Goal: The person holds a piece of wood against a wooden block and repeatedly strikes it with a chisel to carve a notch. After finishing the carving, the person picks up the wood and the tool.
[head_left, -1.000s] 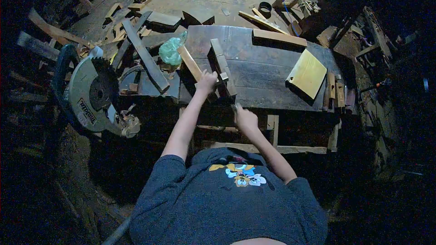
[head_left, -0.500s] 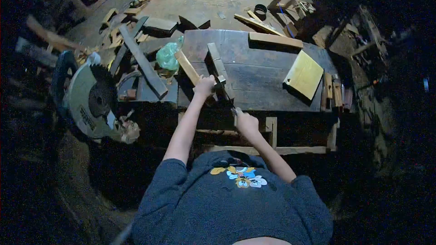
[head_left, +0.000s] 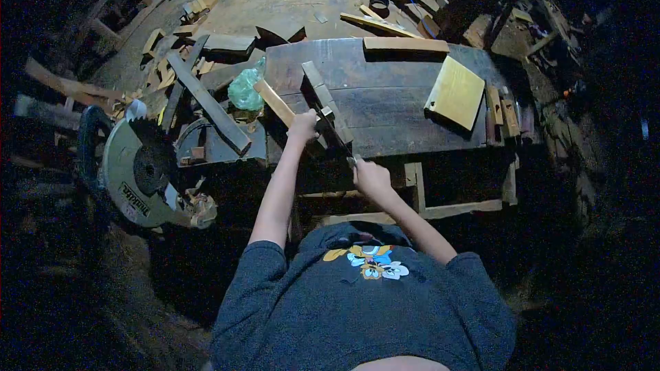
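My left hand [head_left: 303,127] is closed at the near end of a light wooden strip [head_left: 276,101], over the front part of the workbench. Beside its fingers sits a small pale block [head_left: 326,111], close to a long greyish wooden bar [head_left: 320,87] on the bench top. My right hand [head_left: 372,177], at the bench's front edge, is wrapped round the pale handle of a thin, dark-bladed tool [head_left: 350,159] that looks like a handsaw. Its blade points away from me, toward my left hand; shadow hides where it meets the wood.
A circular saw [head_left: 130,175] with exposed teeth stands at the left. On the dark workbench [head_left: 385,113] lie a yellowish board [head_left: 456,93] and a long block [head_left: 405,45]. A green plastic bag [head_left: 247,89] and wood scraps [head_left: 210,103] crowd the left side.
The view has shifted, so the bench and its contents appear slightly higher and further left. Both hands keep their grips, with little visible movement against the bench.
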